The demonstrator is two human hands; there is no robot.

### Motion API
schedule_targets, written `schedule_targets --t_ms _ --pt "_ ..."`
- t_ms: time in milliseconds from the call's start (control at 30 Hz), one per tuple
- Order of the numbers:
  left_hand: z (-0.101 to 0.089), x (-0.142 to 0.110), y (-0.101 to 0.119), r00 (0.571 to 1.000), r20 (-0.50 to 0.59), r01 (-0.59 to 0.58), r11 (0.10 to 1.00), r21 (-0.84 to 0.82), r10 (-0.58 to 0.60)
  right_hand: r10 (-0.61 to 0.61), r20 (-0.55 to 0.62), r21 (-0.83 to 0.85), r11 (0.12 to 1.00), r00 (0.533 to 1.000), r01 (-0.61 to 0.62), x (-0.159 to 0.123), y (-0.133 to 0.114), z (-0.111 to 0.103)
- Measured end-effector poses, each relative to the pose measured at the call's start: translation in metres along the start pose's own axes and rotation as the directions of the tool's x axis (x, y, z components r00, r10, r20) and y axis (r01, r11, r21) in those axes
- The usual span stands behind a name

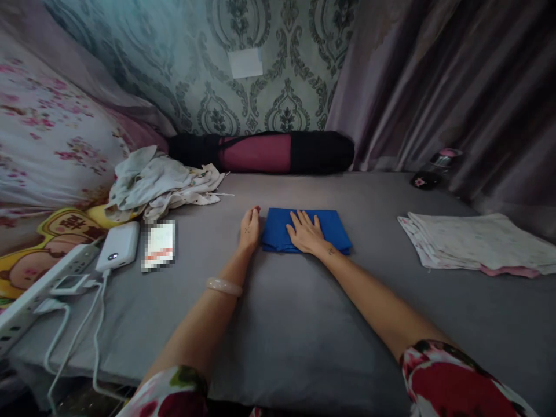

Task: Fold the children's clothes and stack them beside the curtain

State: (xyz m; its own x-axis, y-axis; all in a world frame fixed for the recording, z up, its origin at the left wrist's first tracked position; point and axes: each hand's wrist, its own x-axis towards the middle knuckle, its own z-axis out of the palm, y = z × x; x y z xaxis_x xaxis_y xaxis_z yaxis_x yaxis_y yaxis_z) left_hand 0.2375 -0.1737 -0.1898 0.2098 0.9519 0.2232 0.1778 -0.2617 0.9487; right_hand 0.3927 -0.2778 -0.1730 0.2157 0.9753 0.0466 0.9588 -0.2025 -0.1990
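A folded blue cloth (278, 230) lies flat on the grey sheet, in the middle of the view. My right hand (306, 231) rests palm down on top of it, fingers spread. Just off the cloth's left edge, my left hand (249, 228) stands on its side on the sheet, its fingers stretched out and pointing away from me. It holds nothing. A pale bangle (224, 286) circles my left wrist.
On the right lies a stack of folded pale cloths (478, 240), with a bottle (434, 169) behind it. A black and pink roll (256, 152) spans the back. At left are crumpled clothes (160, 179), a white power bank (119, 246), a power strip (47, 292) and cables.
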Motion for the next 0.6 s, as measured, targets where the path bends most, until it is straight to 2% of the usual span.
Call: schedule_targets --t_ms 267,467,600 --pt "0.0 0.001 -0.001 1.0 -0.001 0.021 1.0 -0.021 -0.021 0.024 0.049 0.03 0.999 0.998 -0.026 0.004 -0.009 -0.011" --pt "-0.001 0.0 0.0 1.0 0.019 -0.002 1.0 -0.015 0.002 -0.112 -0.043 0.061 0.992 0.993 0.114 0.022 -0.048 -0.011" --pt "-0.001 0.0 0.001 1.0 0.019 -0.004 1.0 -0.006 0.004 -0.128 -0.017 0.082 0.988 0.992 0.129 0.029 -0.064 0.001"
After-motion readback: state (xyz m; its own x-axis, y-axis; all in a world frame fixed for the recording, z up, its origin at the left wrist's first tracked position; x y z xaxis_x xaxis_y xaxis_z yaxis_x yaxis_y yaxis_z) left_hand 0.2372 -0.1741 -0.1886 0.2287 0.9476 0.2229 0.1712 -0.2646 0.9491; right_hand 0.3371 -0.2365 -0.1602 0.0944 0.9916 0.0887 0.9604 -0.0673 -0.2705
